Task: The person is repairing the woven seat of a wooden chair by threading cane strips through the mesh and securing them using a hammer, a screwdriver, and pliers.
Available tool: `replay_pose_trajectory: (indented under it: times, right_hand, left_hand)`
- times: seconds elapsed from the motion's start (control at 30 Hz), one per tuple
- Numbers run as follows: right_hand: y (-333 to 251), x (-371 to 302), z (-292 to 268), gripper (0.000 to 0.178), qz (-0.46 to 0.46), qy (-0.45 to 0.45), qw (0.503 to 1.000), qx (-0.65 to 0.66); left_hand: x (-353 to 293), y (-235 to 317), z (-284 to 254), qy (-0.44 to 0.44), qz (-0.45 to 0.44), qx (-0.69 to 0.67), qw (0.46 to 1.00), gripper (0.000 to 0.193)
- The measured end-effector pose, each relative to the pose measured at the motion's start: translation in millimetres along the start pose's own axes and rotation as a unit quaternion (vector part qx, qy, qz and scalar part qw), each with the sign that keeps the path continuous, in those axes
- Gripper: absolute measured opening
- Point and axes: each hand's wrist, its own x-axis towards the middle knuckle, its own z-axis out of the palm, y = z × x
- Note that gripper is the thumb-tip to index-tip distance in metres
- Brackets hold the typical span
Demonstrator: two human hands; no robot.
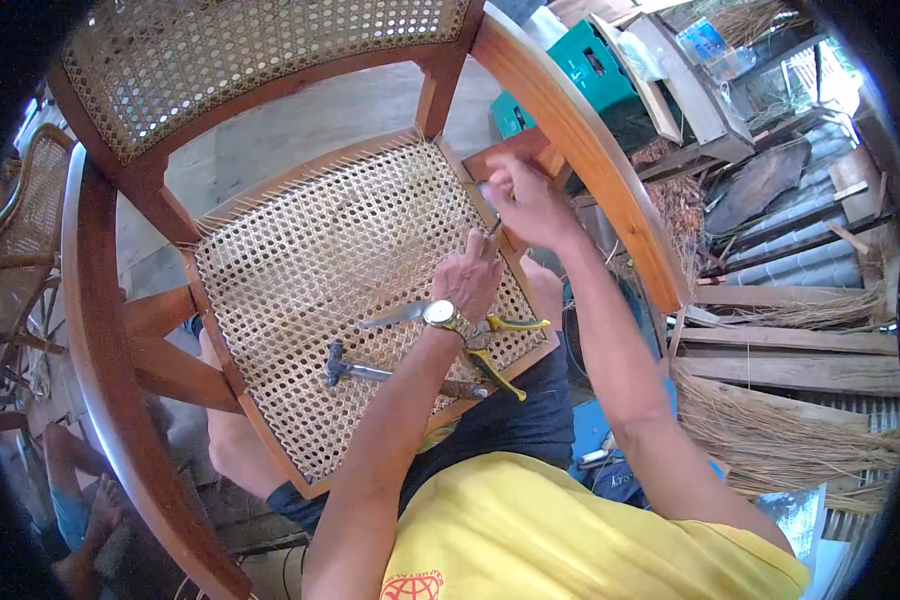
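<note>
Cane seat (320,235) pale straw, lattice of small dark holes; cane backrest (260,55) tan, holed weave too. Right armrest (610,180) orange-brown — left armrest (98,330) darker, reddish. Shears (496,374): yellow-and-black handles, grey blades. Hammer (365,371) has a grey head. Watch (440,314) pale-dialled. Shirt (570,530) yellow, red globe print — shorts (532,405) dark navy, crate (588,65) green.

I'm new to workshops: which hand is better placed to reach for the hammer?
Probably the left hand: it is nearer the hammer, its forearm crossing above the handle; the right hand is farther.
</note>
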Motion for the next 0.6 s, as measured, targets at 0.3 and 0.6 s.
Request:
replay_pose_trajectory:
  times: [0.3, 0.6]
  right_hand:
    - [17.6, -24.1, 0.7, 0.030, -0.018, 0.065, 0.997, 0.033]
    - [-30.9, -13.9, -42.4, 0.031, -0.157, 0.285, 0.939, 0.114]
  left_hand:
    - [1.7, 8.3, -4.4, -0.021, -0.014, -0.036, 0.999, 0.038]
    - [4.6, 8.2, -7.4, -0.036, -0.003, 0.008, 0.999, 0.042]
